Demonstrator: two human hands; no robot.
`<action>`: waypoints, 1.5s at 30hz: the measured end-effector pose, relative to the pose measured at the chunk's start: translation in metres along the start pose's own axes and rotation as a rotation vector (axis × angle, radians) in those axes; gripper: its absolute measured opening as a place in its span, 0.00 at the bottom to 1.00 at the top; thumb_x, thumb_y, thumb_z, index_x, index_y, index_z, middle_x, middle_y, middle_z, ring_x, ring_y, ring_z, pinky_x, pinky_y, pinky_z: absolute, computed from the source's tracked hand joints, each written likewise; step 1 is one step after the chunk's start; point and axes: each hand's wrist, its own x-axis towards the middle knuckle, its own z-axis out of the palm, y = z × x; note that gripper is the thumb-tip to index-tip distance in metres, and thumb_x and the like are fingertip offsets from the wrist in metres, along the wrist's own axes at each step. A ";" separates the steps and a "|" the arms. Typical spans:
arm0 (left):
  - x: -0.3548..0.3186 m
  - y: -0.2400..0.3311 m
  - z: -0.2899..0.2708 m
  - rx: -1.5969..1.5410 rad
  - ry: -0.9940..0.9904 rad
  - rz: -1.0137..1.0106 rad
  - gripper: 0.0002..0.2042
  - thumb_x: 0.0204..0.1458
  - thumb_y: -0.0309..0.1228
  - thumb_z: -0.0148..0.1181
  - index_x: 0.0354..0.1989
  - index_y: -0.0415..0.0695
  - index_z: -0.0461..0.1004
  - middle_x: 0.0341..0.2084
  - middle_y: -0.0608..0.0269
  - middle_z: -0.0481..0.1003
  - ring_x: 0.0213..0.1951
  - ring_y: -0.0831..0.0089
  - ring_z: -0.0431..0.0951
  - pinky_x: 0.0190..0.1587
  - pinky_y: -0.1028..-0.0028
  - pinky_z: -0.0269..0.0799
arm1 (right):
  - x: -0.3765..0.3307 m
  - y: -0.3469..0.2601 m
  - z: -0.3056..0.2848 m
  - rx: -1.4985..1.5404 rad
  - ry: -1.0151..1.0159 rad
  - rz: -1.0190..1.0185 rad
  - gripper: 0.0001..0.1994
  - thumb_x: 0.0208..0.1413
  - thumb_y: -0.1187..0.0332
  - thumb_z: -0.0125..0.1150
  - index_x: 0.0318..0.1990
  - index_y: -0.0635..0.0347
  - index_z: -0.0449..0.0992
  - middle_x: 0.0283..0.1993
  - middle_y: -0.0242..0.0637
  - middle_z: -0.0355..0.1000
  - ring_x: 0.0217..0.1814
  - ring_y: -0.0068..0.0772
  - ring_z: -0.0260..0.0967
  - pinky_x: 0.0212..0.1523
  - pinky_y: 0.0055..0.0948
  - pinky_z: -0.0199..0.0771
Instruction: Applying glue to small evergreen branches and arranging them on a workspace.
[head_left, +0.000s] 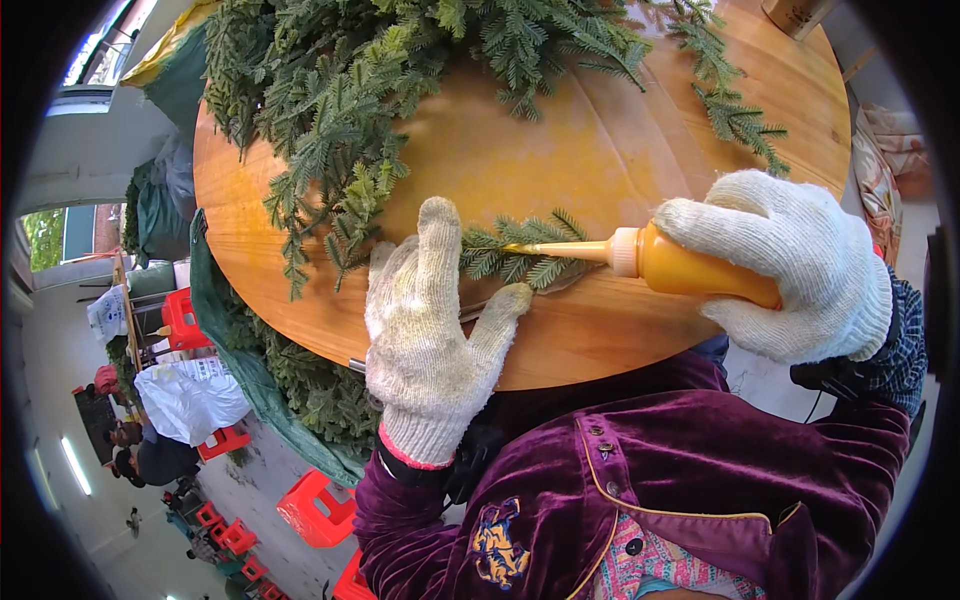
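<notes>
My right hand point(790, 265), in a white knit glove, is wrapped round a yellow squeeze bottle point(690, 265) with a peach collar. Its long thin nozzle point(550, 249) points left, and the tip lies over a small green fir sprig point(545, 270) near the table's front edge. Just left of that sprig is my left hand point(430, 330), gloved too, with index finger and thumb stretched apart. Its other fingers are partly hidden behind the index. A short metal end point(357, 366) shows beside the left palm; whether the hand touches it cannot be seen.
A large pile of fir branches point(330, 80) covers the far left of the round wooden table point(640, 340). Another branch point(735, 110) lies at the far right, near a brown cup point(797, 15). Below the left edge, a green sack point(240, 350) holds more branches. Red stools point(318, 508) stand beyond.
</notes>
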 end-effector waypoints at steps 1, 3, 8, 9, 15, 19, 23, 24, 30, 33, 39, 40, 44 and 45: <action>0.000 0.000 0.000 0.021 0.001 0.015 0.45 0.47 0.27 0.80 0.75 0.34 0.62 0.59 0.43 0.76 0.57 0.53 0.80 0.61 0.59 0.75 | 0.000 0.000 0.000 0.010 0.011 -0.001 0.40 0.36 0.77 0.73 0.66 0.61 0.76 0.42 0.49 0.77 0.37 0.53 0.77 0.38 0.42 0.77; 0.000 0.000 -0.001 0.042 0.002 0.026 0.44 0.47 0.28 0.79 0.74 0.33 0.63 0.56 0.42 0.77 0.56 0.50 0.79 0.62 0.56 0.73 | -0.001 -0.001 -0.003 0.013 0.020 -0.003 0.39 0.36 0.77 0.73 0.65 0.61 0.76 0.41 0.49 0.77 0.36 0.52 0.77 0.38 0.42 0.77; 0.003 0.000 -0.003 0.079 0.003 0.068 0.43 0.47 0.31 0.79 0.71 0.31 0.65 0.52 0.40 0.78 0.56 0.45 0.78 0.65 0.49 0.68 | -0.004 0.001 -0.003 0.041 0.046 0.021 0.38 0.36 0.77 0.73 0.64 0.62 0.77 0.41 0.50 0.78 0.37 0.52 0.78 0.39 0.41 0.78; 0.003 0.000 -0.004 0.096 0.002 0.072 0.43 0.47 0.29 0.79 0.72 0.31 0.64 0.52 0.41 0.78 0.56 0.47 0.78 0.63 0.53 0.71 | -0.005 0.002 -0.003 0.041 0.052 0.018 0.38 0.36 0.77 0.73 0.64 0.62 0.77 0.41 0.50 0.78 0.37 0.53 0.78 0.39 0.41 0.78; 0.002 0.004 -0.007 0.171 -0.044 0.042 0.39 0.48 0.32 0.79 0.69 0.32 0.68 0.62 0.41 0.75 0.63 0.45 0.75 0.71 0.50 0.64 | -0.013 0.007 -0.005 0.040 0.024 0.063 0.38 0.34 0.77 0.74 0.63 0.61 0.78 0.42 0.50 0.78 0.39 0.54 0.78 0.41 0.41 0.79; 0.001 0.005 -0.008 0.160 -0.048 0.036 0.38 0.48 0.32 0.79 0.68 0.33 0.70 0.65 0.43 0.74 0.65 0.45 0.75 0.73 0.49 0.62 | -0.016 0.012 -0.005 0.067 0.045 0.064 0.39 0.34 0.77 0.75 0.63 0.61 0.78 0.43 0.50 0.78 0.40 0.55 0.79 0.42 0.42 0.79; 0.001 0.004 -0.007 0.164 -0.047 0.044 0.39 0.47 0.32 0.79 0.68 0.33 0.70 0.65 0.44 0.74 0.65 0.46 0.75 0.72 0.49 0.63 | -0.024 0.011 -0.006 0.061 0.041 0.090 0.39 0.34 0.77 0.75 0.63 0.60 0.77 0.43 0.51 0.78 0.40 0.55 0.78 0.42 0.42 0.79; 0.001 0.004 -0.007 0.156 -0.042 0.041 0.39 0.47 0.32 0.79 0.68 0.34 0.70 0.65 0.44 0.74 0.65 0.46 0.75 0.72 0.50 0.63 | -0.026 0.012 -0.006 0.060 0.036 0.099 0.39 0.34 0.77 0.75 0.63 0.60 0.77 0.43 0.51 0.78 0.40 0.55 0.78 0.42 0.42 0.79; 0.004 0.004 -0.007 0.176 -0.005 0.136 0.40 0.46 0.35 0.79 0.68 0.34 0.70 0.54 0.42 0.78 0.56 0.41 0.76 0.66 0.44 0.67 | -0.038 0.018 -0.006 0.088 0.098 0.080 0.38 0.35 0.78 0.73 0.63 0.60 0.77 0.43 0.51 0.78 0.39 0.54 0.79 0.40 0.42 0.79; 0.006 0.008 -0.009 0.211 -0.016 0.122 0.39 0.45 0.33 0.79 0.67 0.33 0.71 0.51 0.43 0.79 0.53 0.41 0.77 0.64 0.46 0.69 | -0.041 0.021 -0.006 0.130 0.109 0.092 0.37 0.35 0.78 0.72 0.62 0.60 0.78 0.42 0.50 0.78 0.37 0.53 0.79 0.39 0.41 0.79; 0.015 0.011 -0.012 0.150 -0.021 0.163 0.38 0.41 0.27 0.77 0.65 0.33 0.72 0.42 0.45 0.80 0.45 0.43 0.79 0.57 0.48 0.73 | -0.045 0.029 -0.006 0.136 0.139 0.076 0.36 0.34 0.79 0.74 0.60 0.60 0.80 0.43 0.50 0.79 0.39 0.53 0.79 0.41 0.41 0.80; 0.016 0.011 -0.012 0.154 -0.027 0.156 0.37 0.41 0.26 0.76 0.65 0.33 0.72 0.41 0.45 0.80 0.45 0.43 0.79 0.57 0.48 0.73 | -0.046 0.030 -0.006 0.149 0.141 0.076 0.37 0.33 0.79 0.75 0.60 0.60 0.80 0.43 0.50 0.79 0.40 0.54 0.79 0.42 0.41 0.80; 0.018 0.012 -0.013 0.188 -0.038 0.162 0.36 0.41 0.22 0.74 0.65 0.34 0.72 0.39 0.47 0.79 0.43 0.45 0.79 0.56 0.48 0.73 | -0.053 0.035 -0.007 0.159 0.115 0.106 0.38 0.32 0.80 0.76 0.61 0.60 0.80 0.45 0.50 0.79 0.43 0.55 0.79 0.46 0.42 0.80; 0.019 0.012 -0.013 0.205 -0.023 0.178 0.36 0.42 0.22 0.73 0.65 0.35 0.72 0.39 0.47 0.79 0.43 0.46 0.79 0.56 0.48 0.73 | -0.055 0.036 -0.009 0.157 0.104 0.113 0.39 0.32 0.80 0.76 0.62 0.60 0.79 0.45 0.50 0.80 0.44 0.55 0.79 0.46 0.42 0.80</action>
